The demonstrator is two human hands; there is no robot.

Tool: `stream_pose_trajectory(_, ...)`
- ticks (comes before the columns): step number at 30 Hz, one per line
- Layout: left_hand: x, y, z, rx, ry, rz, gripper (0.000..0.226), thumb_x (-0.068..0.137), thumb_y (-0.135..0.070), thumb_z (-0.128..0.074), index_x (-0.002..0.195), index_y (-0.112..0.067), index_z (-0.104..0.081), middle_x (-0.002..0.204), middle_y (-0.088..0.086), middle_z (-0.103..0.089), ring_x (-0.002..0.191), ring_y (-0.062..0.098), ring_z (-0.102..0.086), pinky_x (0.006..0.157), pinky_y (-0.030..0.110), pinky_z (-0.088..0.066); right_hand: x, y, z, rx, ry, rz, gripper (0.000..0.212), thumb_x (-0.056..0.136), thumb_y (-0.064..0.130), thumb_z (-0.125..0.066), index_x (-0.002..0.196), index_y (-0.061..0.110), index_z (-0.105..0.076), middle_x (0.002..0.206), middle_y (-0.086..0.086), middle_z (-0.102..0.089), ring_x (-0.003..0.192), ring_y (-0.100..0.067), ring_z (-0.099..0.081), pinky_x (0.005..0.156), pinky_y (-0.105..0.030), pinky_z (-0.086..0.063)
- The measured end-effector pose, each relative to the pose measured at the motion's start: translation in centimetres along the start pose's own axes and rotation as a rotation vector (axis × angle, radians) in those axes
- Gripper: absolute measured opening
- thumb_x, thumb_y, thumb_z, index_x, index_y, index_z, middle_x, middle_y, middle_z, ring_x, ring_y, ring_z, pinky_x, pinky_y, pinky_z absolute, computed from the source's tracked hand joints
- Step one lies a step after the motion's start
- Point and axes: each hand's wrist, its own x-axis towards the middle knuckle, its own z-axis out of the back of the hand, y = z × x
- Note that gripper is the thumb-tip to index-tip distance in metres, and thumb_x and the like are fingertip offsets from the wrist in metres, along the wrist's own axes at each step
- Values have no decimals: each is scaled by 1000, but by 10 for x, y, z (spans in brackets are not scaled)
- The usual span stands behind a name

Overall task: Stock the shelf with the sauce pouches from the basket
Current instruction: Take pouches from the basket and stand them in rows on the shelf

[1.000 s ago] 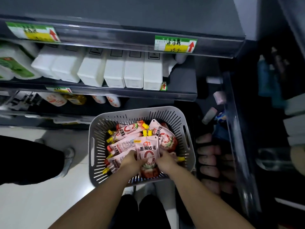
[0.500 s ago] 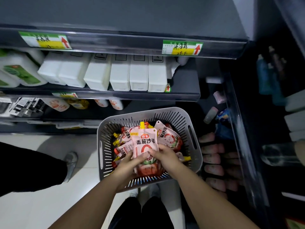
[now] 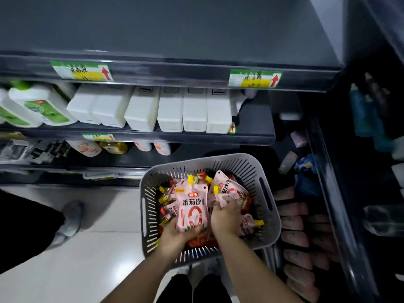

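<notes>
A grey slotted basket [image 3: 267,189] sits in front of me, full of pink sauce pouches with yellow caps. My left hand [image 3: 178,236] grips the bottom of one upright pouch [image 3: 192,207] with a red ring on its front. My right hand [image 3: 225,217] is closed on the lower edge of a second pouch [image 3: 229,191] lying to the right inside the basket. Several more pouches lie underneath, partly hidden by my hands. The dark shelf [image 3: 295,217] to the right holds a row of similar pinkish pouches in shadow.
White rectangular containers [image 3: 170,110] line the shelf ahead, with green-labelled bottles [image 3: 41,106] at the left. Price tags with red arrows [image 3: 254,78] hang on the shelf edge above. Another person's dark leg and grey shoe [image 3: 70,217] stand on the white floor at the left.
My right hand has let go of the upright pouch and shifted right onto a second pouch. My left hand keeps the first pouch. The view has drifted left, so the basket appears further right.
</notes>
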Motion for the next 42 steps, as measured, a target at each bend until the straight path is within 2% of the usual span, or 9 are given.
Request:
stream_pose_trajectory(6,8,-8,26,-15,-117,107,49,64,22,-70,103,-8,-66,95,10,-76,77,21,-71,62,28,-53,28,-24,14,-183,273,-15,61,84,32,-71,135,6,-50,139,-14,-52,127,-33,-51,103,-37,-45)
stream_pose_trajectory(10,21,-10,31,14,-190,134,46,62,17,-73,100,-7,-68,88,10,-76,78,28,-70,65,31,-53,27,-30,6,-336,299,59,81,81,43,-74,144,10,-35,150,-13,-28,138,-32,-33,109,-41,-35)
stream_pose_trajectory(13,29,-9,33,68,-191,152,51,62,13,-79,107,-8,-65,90,6,-76,86,29,-70,77,36,-56,22,-32,-4,-294,239,154,67,79,32,-79,131,17,-39,141,-12,-32,132,-34,-38,101,-44,-42)
stream_pose_trajectory(18,30,-9,33,377,-232,153,54,66,0,-82,113,-13,-60,97,3,-70,93,27,-66,88,38,-55,22,-33,-8,-89,471,203,63,83,12,-76,127,20,-31,126,-6,-60,116,-25,-59,93,-38,-50)
stream_pose_trajectory(22,30,-10,31,452,-201,143,61,69,-1,-82,123,-11,-56,112,8,-69,103,29,-65,90,38,-54,34,-29,0,-139,585,135,37,81,21,-79,113,16,-62,116,-4,-71,106,-19,-65,95,-35,-50)
stream_pose_trajectory(25,31,-11,32,365,-186,167,64,68,3,-81,125,-9,-55,110,8,-70,100,28,-66,91,41,-55,34,-29,5,-103,647,146,20,85,24,-75,101,25,-64,110,1,-72,101,-16,-65,92,-32,-48)
stream_pose_trajectory(34,33,-21,24,118,-79,144,69,67,11,-79,127,-13,-54,111,12,-71,99,33,-68,93,48,-53,27,-26,16,307,627,34,33,81,24,-78,109,23,-61,107,1,-74,103,-19,-69,94,-45,-54)
stream_pose_trajectory(38,33,-25,18,35,-52,59,32,82,-10,-76,109,-20,-60,108,10,-72,96,32,-69,82,42,-56,24,-20,17,220,590,103,56,69,11,-88,113,22,-57,107,6,-71,100,-12,-66,80,-27,-53)
stream_pose_trajectory(42,25,-32,15,84,18,-80,35,83,-16,-75,116,-14,-63,105,8,-74,94,27,-72,79,39,-59,20,-21,24,243,504,122,54,68,7,-88,111,20,-58,98,11,-71,91,-6,-67,72,-21,-53)
